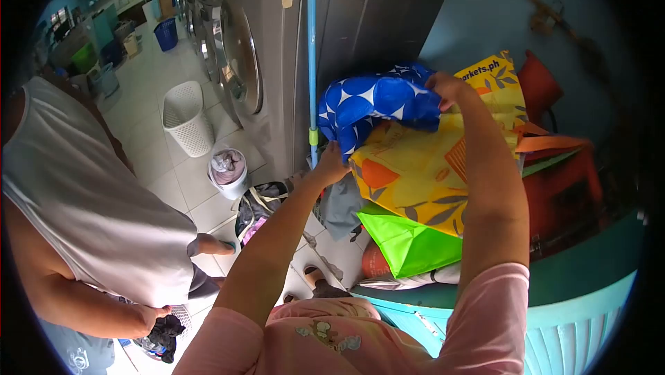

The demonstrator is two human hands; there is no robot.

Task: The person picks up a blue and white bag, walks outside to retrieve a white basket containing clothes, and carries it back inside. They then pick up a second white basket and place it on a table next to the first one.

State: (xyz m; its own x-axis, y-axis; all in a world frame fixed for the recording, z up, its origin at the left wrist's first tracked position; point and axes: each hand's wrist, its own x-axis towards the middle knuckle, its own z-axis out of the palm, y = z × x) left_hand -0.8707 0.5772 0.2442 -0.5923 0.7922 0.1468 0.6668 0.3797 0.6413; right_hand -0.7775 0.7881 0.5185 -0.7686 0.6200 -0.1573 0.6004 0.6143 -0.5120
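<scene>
A blue bag (pixel 377 96) with a white star-like pattern lies bunched between my hands. My right hand (pixel 448 91) grips its upper right edge, fingers closed on the material. At its lower left corner, my left hand (pixel 332 165) has its fingers closed on the same material, close to the corner of a yellow shopping bag (pixel 415 167) with leaf prints. The yellow bag spreads beneath the blue one, and orange straps (pixel 551 141) stick out to its right. Under it sits a bright green bag (pixel 409 240). The inside of the blue bag is hidden.
Front-loading washing machines (pixel 239 49) line the left, with a blue pole (pixel 312 49) upright beside the nearest. A white basket (pixel 187 119) and a bucket of cloth (pixel 227 169) stand on the tiles. Another person (pixel 97 188) stands close at left, holding dark cloth (pixel 163 337).
</scene>
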